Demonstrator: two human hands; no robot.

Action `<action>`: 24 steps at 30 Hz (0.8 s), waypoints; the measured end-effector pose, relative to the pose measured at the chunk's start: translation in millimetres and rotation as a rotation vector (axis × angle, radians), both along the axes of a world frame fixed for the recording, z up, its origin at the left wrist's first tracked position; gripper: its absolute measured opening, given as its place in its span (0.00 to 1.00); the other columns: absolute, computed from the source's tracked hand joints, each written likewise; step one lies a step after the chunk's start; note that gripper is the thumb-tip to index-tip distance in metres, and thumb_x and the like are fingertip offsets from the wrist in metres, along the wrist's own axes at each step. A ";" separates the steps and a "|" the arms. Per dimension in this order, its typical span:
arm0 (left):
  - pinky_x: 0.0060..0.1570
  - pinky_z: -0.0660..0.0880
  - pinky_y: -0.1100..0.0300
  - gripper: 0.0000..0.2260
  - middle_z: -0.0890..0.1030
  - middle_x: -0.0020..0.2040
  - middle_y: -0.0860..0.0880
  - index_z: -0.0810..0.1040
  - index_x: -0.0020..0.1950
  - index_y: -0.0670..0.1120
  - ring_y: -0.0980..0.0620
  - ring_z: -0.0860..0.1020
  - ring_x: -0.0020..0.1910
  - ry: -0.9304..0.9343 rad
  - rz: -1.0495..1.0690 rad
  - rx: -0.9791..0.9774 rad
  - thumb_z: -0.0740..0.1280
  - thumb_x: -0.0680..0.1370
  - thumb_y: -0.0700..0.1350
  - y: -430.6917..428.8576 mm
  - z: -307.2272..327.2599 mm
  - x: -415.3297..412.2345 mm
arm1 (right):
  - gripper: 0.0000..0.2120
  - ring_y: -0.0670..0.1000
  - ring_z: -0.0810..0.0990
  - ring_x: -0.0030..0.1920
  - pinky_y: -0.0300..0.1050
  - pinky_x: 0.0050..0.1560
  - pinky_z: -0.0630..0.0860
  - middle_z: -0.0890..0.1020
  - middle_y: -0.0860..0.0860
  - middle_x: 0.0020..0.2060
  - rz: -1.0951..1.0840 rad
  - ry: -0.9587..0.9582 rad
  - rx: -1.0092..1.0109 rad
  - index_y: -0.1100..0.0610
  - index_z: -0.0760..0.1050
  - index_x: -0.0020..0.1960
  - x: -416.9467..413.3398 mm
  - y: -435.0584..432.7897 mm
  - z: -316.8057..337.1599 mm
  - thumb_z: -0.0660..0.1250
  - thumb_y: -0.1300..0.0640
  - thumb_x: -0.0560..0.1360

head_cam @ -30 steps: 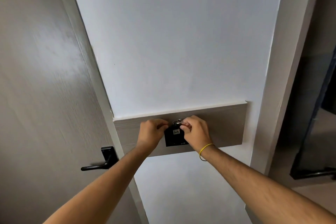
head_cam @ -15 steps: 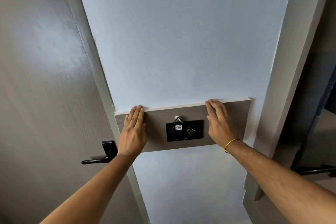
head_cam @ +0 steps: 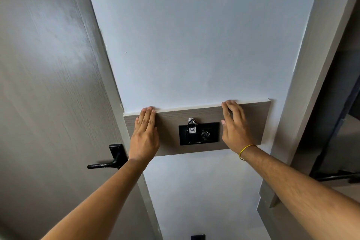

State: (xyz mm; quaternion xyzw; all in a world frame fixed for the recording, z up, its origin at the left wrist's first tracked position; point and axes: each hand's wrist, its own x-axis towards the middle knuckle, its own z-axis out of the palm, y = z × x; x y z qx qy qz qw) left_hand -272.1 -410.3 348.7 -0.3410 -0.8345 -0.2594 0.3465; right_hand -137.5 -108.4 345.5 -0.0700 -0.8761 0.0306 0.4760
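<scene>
A grey wood-grain panel [head_cam: 171,122] is fixed across the pale wall. In its middle sits a black switch plate [head_cam: 199,133] with a key tag marked 407 [head_cam: 192,130] slotted in and a metal key ring [head_cam: 192,122] above it. My left hand [head_cam: 145,134] lies flat on the panel's left part, fingers straight and reaching its top edge. My right hand [head_cam: 233,126] lies flat on the right part, fingers straight, a yellow band [head_cam: 245,150] on its wrist. Neither hand touches the plate.
A grey door [head_cam: 48,103] with a black lever handle [head_cam: 109,159] stands at the left. At the right is a grey door frame [head_cam: 303,87] with a dark opening beyond it. A small black plate [head_cam: 197,237] sits low on the wall.
A second ago both hands were pinching the key ring at the switch plate. They let go, moved apart and now lie flat on the panel on either side of it.
</scene>
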 end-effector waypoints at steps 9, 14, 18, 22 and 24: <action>0.80 0.59 0.42 0.27 0.65 0.82 0.42 0.64 0.80 0.38 0.43 0.59 0.83 0.006 0.006 0.036 0.63 0.80 0.32 3.3 -0.7 0.9 | 0.27 0.64 0.66 0.78 0.54 0.82 0.62 0.71 0.63 0.74 0.009 0.017 -0.015 0.66 0.66 0.78 -3.9 1.6 -3.6 0.62 0.65 0.79; 0.81 0.59 0.42 0.29 0.65 0.82 0.42 0.64 0.80 0.37 0.42 0.59 0.83 0.007 0.015 0.042 0.63 0.78 0.30 3.1 -0.8 1.9 | 0.27 0.64 0.65 0.79 0.51 0.83 0.60 0.71 0.63 0.74 0.015 0.025 -0.026 0.66 0.66 0.78 -3.8 -0.7 -4.7 0.61 0.65 0.79; 0.81 0.59 0.42 0.30 0.65 0.82 0.41 0.65 0.80 0.37 0.42 0.59 0.83 0.006 0.021 0.035 0.63 0.78 0.30 3.3 -0.3 3.9 | 0.27 0.64 0.65 0.79 0.51 0.83 0.59 0.71 0.63 0.74 0.021 0.025 -0.039 0.66 0.66 0.78 -4.3 -1.4 -5.1 0.61 0.65 0.79; 0.80 0.59 0.42 0.30 0.65 0.81 0.41 0.65 0.80 0.37 0.41 0.59 0.82 0.008 0.029 0.028 0.63 0.77 0.29 3.0 -0.2 3.7 | 0.27 0.64 0.65 0.79 0.49 0.84 0.56 0.71 0.62 0.74 0.026 0.021 -0.046 0.66 0.66 0.78 -4.7 -1.5 -5.5 0.60 0.65 0.80; 0.80 0.59 0.42 0.30 0.66 0.81 0.41 0.65 0.80 0.37 0.41 0.60 0.82 0.010 0.038 0.026 0.63 0.77 0.29 3.2 -0.8 3.4 | 0.27 0.63 0.65 0.79 0.47 0.84 0.55 0.70 0.62 0.74 0.029 0.021 -0.045 0.65 0.65 0.78 -5.2 -0.9 -5.5 0.60 0.65 0.80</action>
